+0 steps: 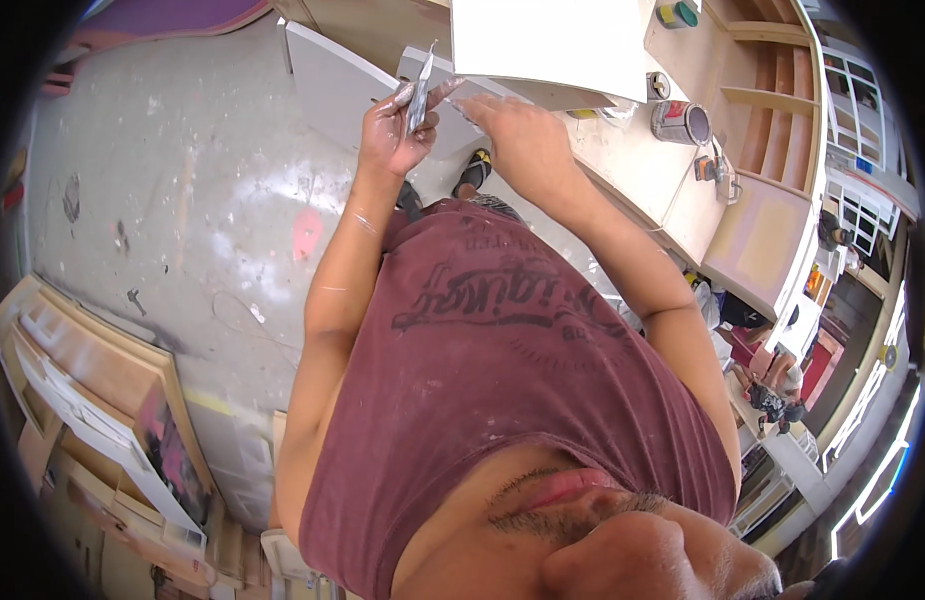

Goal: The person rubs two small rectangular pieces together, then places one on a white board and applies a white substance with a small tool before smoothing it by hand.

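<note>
My left hand (395, 140) is raised with its fingers closed round a narrow putty knife (420, 98), its thin blade smeared with white and grey paste. White smudges mark the fingers and forearm. Close by on the right, my right hand (523, 140) has its fingers bent together just below the corner of a large white panel (548, 40). Something small and greyish shows at those fingertips, but its kind is hard to make out. Whether the fingertips touch the panel I cannot tell.
An open paint-streaked can (680, 122), a small tin (659, 86) and a green-lidded jar (677, 14) stand on the workbench (623, 150) at right. Grey boards (343, 80) lean ahead. Wooden panels (103, 380) are stacked at lower left. Other people (778, 390) are far right.
</note>
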A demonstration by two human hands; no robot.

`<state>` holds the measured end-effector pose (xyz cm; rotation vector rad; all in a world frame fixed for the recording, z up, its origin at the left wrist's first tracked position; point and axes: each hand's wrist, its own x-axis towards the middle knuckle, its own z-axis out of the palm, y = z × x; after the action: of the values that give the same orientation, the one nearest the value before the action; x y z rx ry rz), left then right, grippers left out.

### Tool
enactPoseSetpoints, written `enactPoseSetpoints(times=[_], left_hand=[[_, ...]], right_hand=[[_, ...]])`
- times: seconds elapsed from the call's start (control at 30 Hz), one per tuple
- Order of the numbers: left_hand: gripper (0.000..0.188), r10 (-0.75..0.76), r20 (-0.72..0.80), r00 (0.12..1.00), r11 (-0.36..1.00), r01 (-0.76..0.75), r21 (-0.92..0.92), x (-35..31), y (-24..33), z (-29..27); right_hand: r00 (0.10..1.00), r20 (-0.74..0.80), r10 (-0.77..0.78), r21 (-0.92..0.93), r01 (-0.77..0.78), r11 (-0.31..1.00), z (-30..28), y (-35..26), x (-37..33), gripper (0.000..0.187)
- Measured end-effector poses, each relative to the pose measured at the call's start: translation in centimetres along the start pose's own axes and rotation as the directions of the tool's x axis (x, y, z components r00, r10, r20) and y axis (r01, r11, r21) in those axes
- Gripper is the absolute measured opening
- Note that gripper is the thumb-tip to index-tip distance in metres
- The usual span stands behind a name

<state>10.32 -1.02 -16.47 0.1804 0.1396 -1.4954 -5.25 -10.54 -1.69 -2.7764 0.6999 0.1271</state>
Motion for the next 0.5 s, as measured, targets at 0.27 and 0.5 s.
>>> enactPoseSetpoints(times=[0.27,0.5], left_hand=[[0.021,-0.014,-0.019,1.000,1.000,0.014,0.003,0.1,0.0,0.0],[0.023,-0.007,-0.017,1.000,1.000,0.007,-0.007,0.5,-0.2,-1.5]], right_hand=[[0.987,-0.093,0.131,0.015,-0.130,0.991,-2.3,0.2,3.5,0.048],[0.982,-0.188,-0.002,0.064,0.014,0.998,-0.2,-1.3,0.6,0.044]])
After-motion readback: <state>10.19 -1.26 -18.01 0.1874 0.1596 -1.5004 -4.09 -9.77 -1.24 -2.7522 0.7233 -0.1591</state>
